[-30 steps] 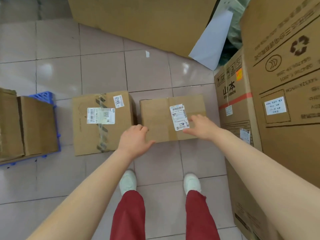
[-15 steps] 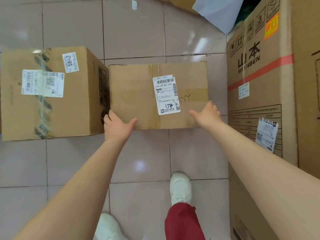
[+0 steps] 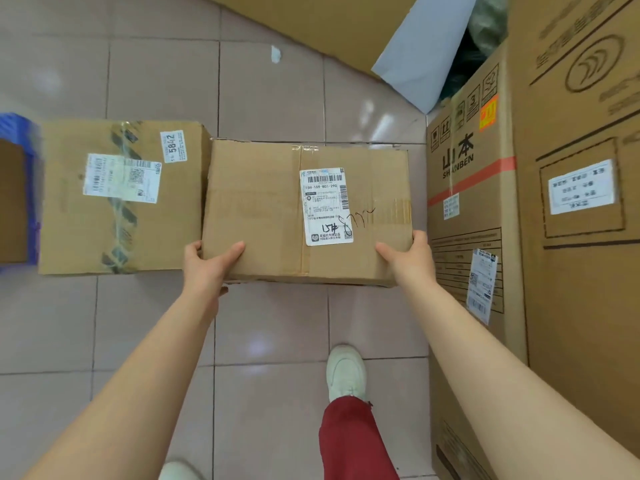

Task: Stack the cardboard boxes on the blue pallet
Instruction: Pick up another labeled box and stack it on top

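A flat cardboard box (image 3: 263, 209) with a white shipping label sits in the middle of the tiled floor. My left hand (image 3: 207, 268) grips its near left corner, thumb on top. My right hand (image 3: 408, 258) grips its near right corner the same way. The box's near edge looks slightly raised off the floor. To its left, touching it, stands a second cardboard box (image 3: 117, 199) with black tape and a label reading 5842. A corner of the blue pallet (image 3: 17, 129) shows at the far left edge, with a further box (image 3: 12, 202) on it.
Tall printed cartons (image 3: 474, 209) (image 3: 581, 168) wall off the right side. A large flattened cardboard sheet (image 3: 329, 22) and a white sheet (image 3: 426, 60) lie at the back. My feet in white shoes (image 3: 346, 372) stand on the pink tiles (image 3: 277, 323).
Both hands went from hovering over the middle box to clamping its near corners. The view pulled back slightly, bringing the pallet corner into sight.
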